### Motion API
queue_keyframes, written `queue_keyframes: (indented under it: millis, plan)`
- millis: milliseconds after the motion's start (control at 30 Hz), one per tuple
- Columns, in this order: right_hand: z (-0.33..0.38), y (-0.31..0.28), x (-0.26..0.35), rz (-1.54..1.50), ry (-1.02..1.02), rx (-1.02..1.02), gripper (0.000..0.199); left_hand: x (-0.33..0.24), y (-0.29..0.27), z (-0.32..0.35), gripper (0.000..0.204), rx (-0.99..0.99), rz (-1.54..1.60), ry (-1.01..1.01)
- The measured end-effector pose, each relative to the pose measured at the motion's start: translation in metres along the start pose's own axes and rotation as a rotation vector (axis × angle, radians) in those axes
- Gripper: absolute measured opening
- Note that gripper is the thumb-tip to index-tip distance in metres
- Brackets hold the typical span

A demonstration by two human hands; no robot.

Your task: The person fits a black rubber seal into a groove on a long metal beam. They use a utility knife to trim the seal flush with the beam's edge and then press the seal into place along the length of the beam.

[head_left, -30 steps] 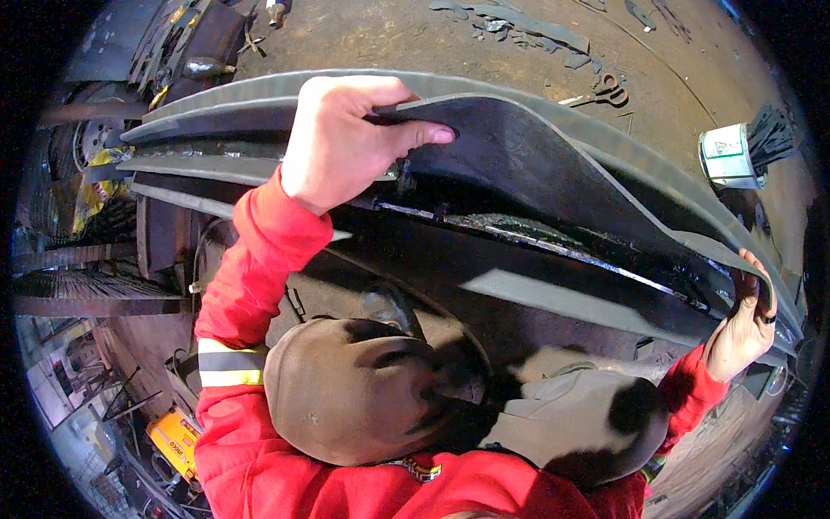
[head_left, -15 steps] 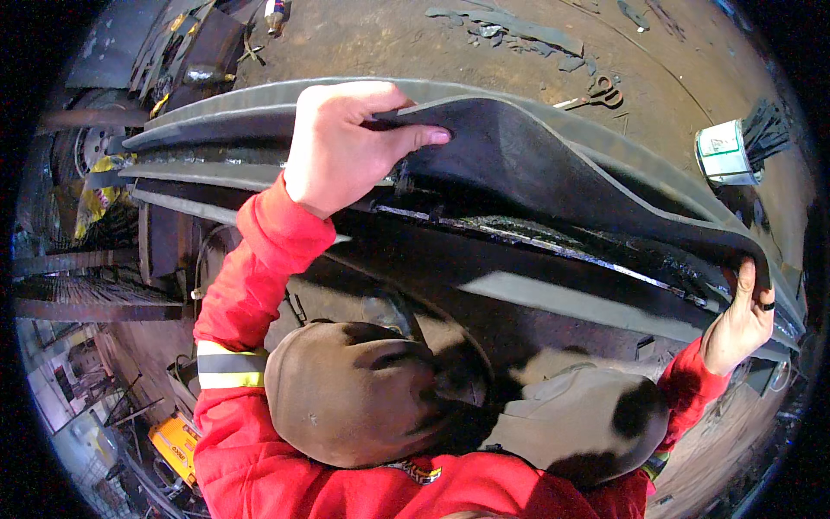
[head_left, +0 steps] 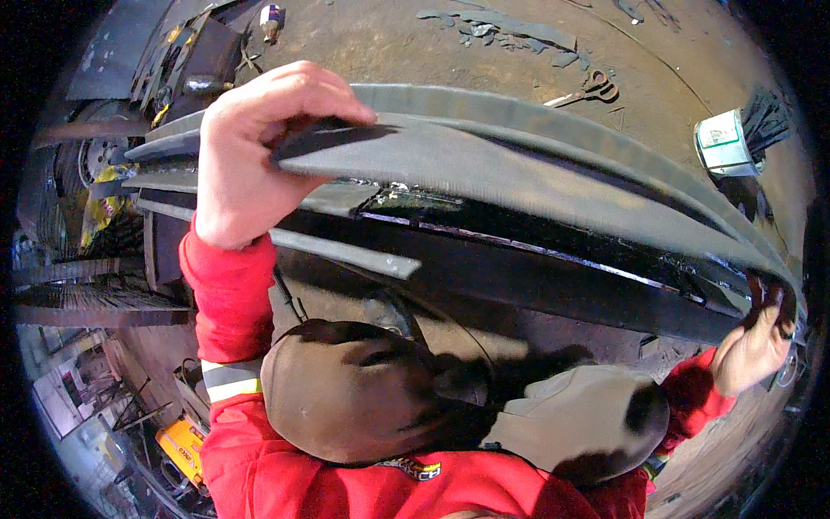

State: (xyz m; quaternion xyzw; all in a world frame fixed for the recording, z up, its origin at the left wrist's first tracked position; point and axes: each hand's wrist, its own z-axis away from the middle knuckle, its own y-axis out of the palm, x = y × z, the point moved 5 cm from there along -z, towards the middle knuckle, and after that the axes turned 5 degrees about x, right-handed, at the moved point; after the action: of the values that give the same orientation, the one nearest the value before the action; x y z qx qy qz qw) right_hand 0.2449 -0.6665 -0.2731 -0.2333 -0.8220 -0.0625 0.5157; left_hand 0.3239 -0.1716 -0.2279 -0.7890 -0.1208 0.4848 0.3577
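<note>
My left hand [head_left: 255,151] grips the near end of a long grey rubber strip [head_left: 519,186], thumb below and fingers curled over its top. The strip runs to the right along a black metal frame [head_left: 536,277]. At the far right my right hand [head_left: 756,342] pinches the strip's other end against the frame, its fingertips blackened. Both arms wear red sleeves, the left one with a reflective band [head_left: 229,381]. My knees in brown trousers [head_left: 363,389] show below the frame.
A white tin with a black brush [head_left: 735,138] stands on the dirt floor at upper right, scissors [head_left: 584,91] lie beside it. Metal scraps [head_left: 501,22] sit at the top, a wheel and bars [head_left: 86,164] at left, a yellow tool [head_left: 181,445] at lower left.
The strip has been turned down from a raised, wide flap to lie flatter along the frame. My left hand has shifted with it; my right hand has closed on the strip's end.
</note>
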Motion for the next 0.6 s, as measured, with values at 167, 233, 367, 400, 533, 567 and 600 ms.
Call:
queue_keyframes:
  millis: [167, 233, 367, 400, 533, 567, 600]
  plan:
    - [0.0, -0.011, 0.014, -0.016, 0.055, 0.07, 0.015, -0.015, -0.016, 0.004, 0.02, 0.032, -0.113, 0.021]
    - [-0.001, -0.008, 0.014, 0.008, 0.085, 0.108, 0.02, -0.011, -0.012, 0.004, 0.019, 0.062, -0.104, -0.032]
    - [0.003, 0.001, -0.003, 0.039, 0.092, 0.121, 0.024, 0.021, 0.009, 0.022, 0.013, 0.133, 0.13, -0.285]
    - [0.002, 0.002, -0.005, 0.047, 0.083, 0.136, 0.025, 0.024, 0.011, 0.022, 0.013, 0.144, 0.129, -0.273]
    - [0.007, 0.012, -0.007, 0.103, 0.111, 0.154, 0.027, 0.032, 0.019, 0.021, 0.015, 0.231, 0.077, -0.218]
    - [0.008, 0.015, -0.008, 0.106, 0.107, 0.178, 0.028, 0.034, 0.021, 0.022, 0.016, 0.263, 0.05, -0.201]
    - [0.01, 0.019, -0.009, 0.109, 0.103, 0.201, 0.029, 0.037, 0.022, 0.023, 0.018, 0.278, 0.024, -0.192]
